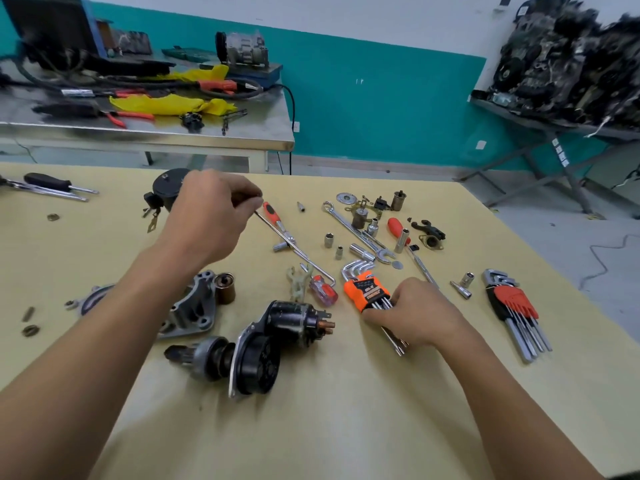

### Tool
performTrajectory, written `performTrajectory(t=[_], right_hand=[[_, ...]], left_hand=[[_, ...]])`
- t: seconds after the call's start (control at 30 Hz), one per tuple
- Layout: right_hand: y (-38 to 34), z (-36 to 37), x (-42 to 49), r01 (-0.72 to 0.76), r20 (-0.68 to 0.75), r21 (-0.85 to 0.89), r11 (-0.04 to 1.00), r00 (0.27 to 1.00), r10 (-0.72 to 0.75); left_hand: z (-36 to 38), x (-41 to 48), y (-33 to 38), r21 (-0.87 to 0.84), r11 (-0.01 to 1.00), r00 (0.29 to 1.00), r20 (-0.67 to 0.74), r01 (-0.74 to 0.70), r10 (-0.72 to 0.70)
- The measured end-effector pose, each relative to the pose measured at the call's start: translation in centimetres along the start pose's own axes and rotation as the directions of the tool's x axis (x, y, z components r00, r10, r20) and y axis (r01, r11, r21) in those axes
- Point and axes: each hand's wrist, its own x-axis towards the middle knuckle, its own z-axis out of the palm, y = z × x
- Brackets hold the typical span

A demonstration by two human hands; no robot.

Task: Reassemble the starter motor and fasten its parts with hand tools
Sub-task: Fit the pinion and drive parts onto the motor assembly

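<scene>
A partly assembled starter motor [258, 351] lies on its side in the near middle of a yellow table [346, 420]. Its black solenoid [298, 318] points right with copper terminals, and its pinion gear [194, 355] points left. Just beyond it to the left lies the aluminium nose housing [192, 310], with a brown cylindrical bushing [225, 288] standing beside that. A black motor casing [168, 188] sits farther back, partly hidden by the left hand [207, 216].

The left hand is raised above the table, its fingers curled and pinching the upper end of a long thin metal rod [294, 249], which slants down to the right. The right hand [415, 315] rests on the table to the right of the starter motor, fingers curled round the long ends of an orange hex key set [367, 293].

A second hex key set in a red holder [512, 303] lies farther right. Between and behind the hands lie loose tools: an orange-handled driver [272, 213], a small screwdriver with a clear red handle [323, 289], a combination wrench [356, 233], several sockets [329, 240] and small motor parts [431, 233]. A black-handled screwdriver [48, 181] lies at the far left edge.

Behind stands a steel table [207, 138] with yellow cloth [166, 103] and pliers [135, 115]. A dark engine [568, 57] sits on a stand at right.
</scene>
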Motion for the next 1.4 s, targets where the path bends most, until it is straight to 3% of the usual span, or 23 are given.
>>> performTrajectory(t=[0.1, 0.2, 0.27, 0.33, 0.43, 0.53, 0.63, 0.7, 0.77, 0.9, 1.03, 1.17, 1.23, 1.33, 1.4], right_hand=[[-1.8, -1.3, -1.1, 0.034, -0.146, -0.204, 0.978, 0.987, -0.065], [-4.6, -3.1, -2.4, 0.299, -0.235, -0.027, 0.954, 0.926, -0.297], [-6.9, -4.1, -3.1, 0.506, -0.088, 0.252, 0.825, 0.861, -0.501], [-8.5, -4.1, -3.1, 0.543, 0.081, 0.429, 0.722, 0.773, -0.629], [-9.3, -3.1, -2.7, 0.534, 0.121, 0.531, 0.658, 0.721, -0.682], [-8.8, -2.2, -2.0, 0.481, 0.099, 0.61, 0.63, 0.742, -0.663], [-7.4, -1.5, -1.1, 0.321, 0.046, 0.747, 0.582, 0.848, -0.527], [-6.9, -0.5, -0.8, 0.265, 0.023, 0.76, 0.594, 0.901, -0.432], [-7.0, 0.6, -0.9, 0.235, -0.009, 0.784, 0.575, 0.93, -0.367], [-7.7, 1.3, -1.2, 0.191, -0.058, 0.849, 0.493, 0.96, -0.273], [-8.7, 2.3, -1.7, 0.11, -0.002, 0.9, 0.421, 0.969, -0.249], [-9.4, 3.5, -2.2, 0.166, -0.051, 0.875, 0.456, 0.966, -0.252], [-9.3, 3.6, -2.3, 0.172, -0.076, 0.899, 0.403, 0.967, -0.243], [-9.3, 3.5, -2.5, 0.148, -0.092, 0.946, 0.288, 0.976, -0.199], [-9.3, 3.5, -2.6, 0.139, -0.103, 0.97, 0.201, 0.978, -0.179]], left_hand=[[-0.8, -1.3, 0.3, -0.041, 0.998, 0.999, 0.012, -0.05, 0.051], [-1.2, -2.1, 1.2, -0.082, 0.991, 0.991, 0.07, -0.109, 0.115], [-1.3, -2.4, 1.8, -0.124, 0.985, 0.984, 0.11, -0.124, 0.138], [-1.4, -2.7, 2.4, -0.176, 0.975, 0.979, 0.132, -0.133, 0.157], [-1.6, -3.5, 3.3, -0.217, 0.965, 0.972, 0.144, -0.15, 0.183], [-2.0, -4.3, 3.4, -0.176, 0.984, 0.969, 0.245, 0.003, 0.041], [-2.7, -6.1, 3.2, 0.142, 0.972, 0.816, 0.529, 0.186, -0.233], [-2.5, -8.1, 3.3, 0.348, 0.922, 0.693, 0.624, 0.169, -0.362], [-1.4, -9.7, 3.8, 0.496, 0.866, 0.659, 0.629, 0.07, -0.413], [0.7, -10.3, 4.8, 0.547, 0.836, 0.732, 0.55, 0.049, -0.403], [1.6, -10.6, 4.3, 0.526, 0.842, 0.772, 0.486, 0.115, -0.409], [1.9, -10.7, 4.0, 0.396, 0.892, 0.808, 0.441, 0.217, -0.392], [1.7, -10.8, 3.8, 0.323, 0.915, 0.827, 0.424, 0.243, -0.369], [1.4, -11.1, 3.6, 0.267, 0.942, 0.881, 0.369, 0.204, -0.295], [1.4, -11.5, 3.6, 0.265, 0.961, 0.931, 0.325, 0.077, -0.165]])
